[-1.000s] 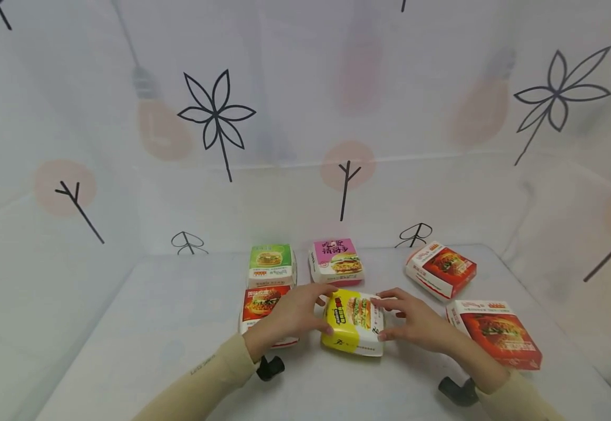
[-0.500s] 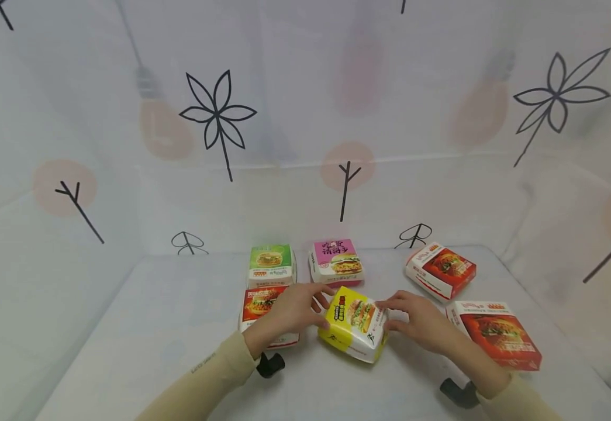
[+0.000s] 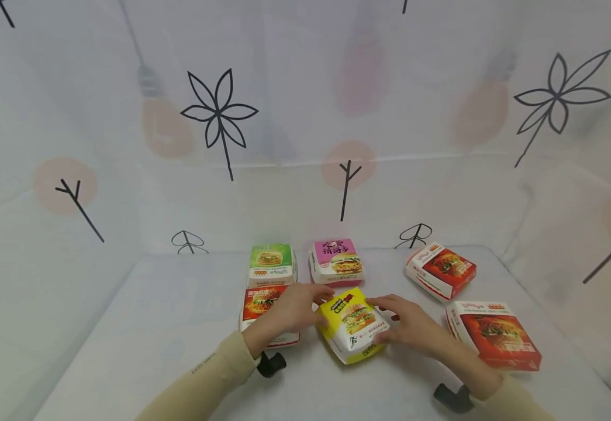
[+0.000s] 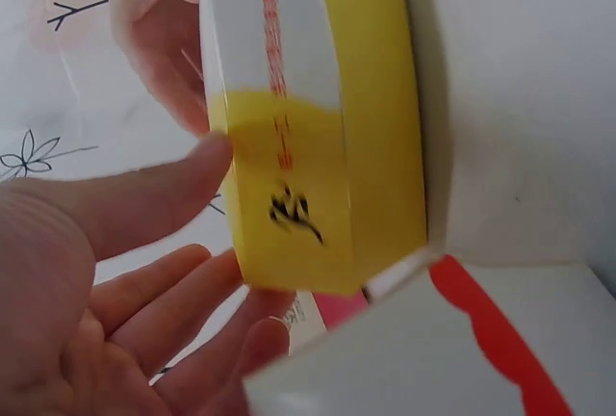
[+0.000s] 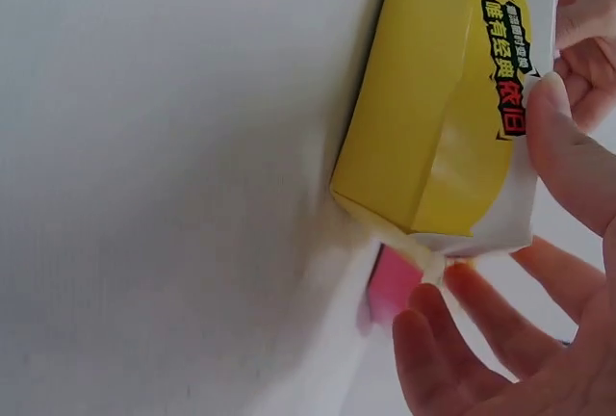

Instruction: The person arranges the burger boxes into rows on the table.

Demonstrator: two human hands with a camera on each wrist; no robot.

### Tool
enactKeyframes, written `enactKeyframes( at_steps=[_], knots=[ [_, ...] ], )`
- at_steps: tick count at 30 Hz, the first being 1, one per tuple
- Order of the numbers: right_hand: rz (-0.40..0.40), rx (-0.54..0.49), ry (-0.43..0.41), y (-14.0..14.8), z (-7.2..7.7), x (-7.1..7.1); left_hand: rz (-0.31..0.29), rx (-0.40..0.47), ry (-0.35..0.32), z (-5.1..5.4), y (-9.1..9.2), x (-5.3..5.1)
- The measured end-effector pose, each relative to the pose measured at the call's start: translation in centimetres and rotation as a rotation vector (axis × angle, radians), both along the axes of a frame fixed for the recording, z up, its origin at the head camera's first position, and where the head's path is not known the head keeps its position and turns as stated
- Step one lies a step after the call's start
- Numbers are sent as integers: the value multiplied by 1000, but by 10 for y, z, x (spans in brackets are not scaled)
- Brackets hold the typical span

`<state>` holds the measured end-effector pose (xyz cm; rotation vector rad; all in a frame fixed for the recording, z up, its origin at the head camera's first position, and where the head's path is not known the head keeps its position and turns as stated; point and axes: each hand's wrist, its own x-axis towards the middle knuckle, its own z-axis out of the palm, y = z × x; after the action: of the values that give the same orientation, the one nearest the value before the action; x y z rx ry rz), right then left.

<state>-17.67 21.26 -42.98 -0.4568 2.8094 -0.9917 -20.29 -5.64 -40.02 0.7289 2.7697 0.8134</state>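
A yellow-and-white burger box (image 3: 355, 324) with a burger picture on top sits in the middle of the table, turned with one corner toward me. My left hand (image 3: 296, 307) holds its left corner; in the left wrist view the thumb (image 4: 168, 190) touches one edge and fingers reach behind the box. My right hand (image 3: 410, 324) holds the right side; in the right wrist view the thumb (image 5: 553, 117) presses the box's edge and the fingers (image 5: 491, 320) lie round its other side. Under my left wrist is a red-and-white burger box (image 3: 260, 301), partly hidden by the hand.
Behind stand a green burger box (image 3: 270, 260) and a pink one (image 3: 337, 260). Two red burger boxes (image 3: 442, 268), (image 3: 494, 333) are at the right. Black wrist-camera parts (image 3: 271, 365) show under the wrists. A patterned white sheet (image 3: 284, 199) rises behind the table.
The yellow-and-white burger box has turned clockwise between my hands, its yellow side swinging from the left toward the back. My fingers have shifted slightly on it. The other boxes have stayed put.
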Motion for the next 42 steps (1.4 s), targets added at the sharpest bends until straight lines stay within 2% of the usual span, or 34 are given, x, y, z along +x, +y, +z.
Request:
enactKeyframes(
  at_steps=[4, 14, 19, 30, 42],
  knots=[
    [24, -51, -12, -7, -4, 1, -25, -59, 28, 1, 4, 1],
    [2, -83, -27, -15, -8, 6, -33, -50, 3, 0, 5, 0],
    [-11, -111, -50, -15, -8, 4, -54, -56, 10, -1, 6, 0],
    [-12, -137, -50, -14, -10, 0, -59, -92, 18, -4, 9, -2],
    [-15, -117, -48, -13, -10, -5, -66, -98, 24, -3, 9, -4]
  ],
)
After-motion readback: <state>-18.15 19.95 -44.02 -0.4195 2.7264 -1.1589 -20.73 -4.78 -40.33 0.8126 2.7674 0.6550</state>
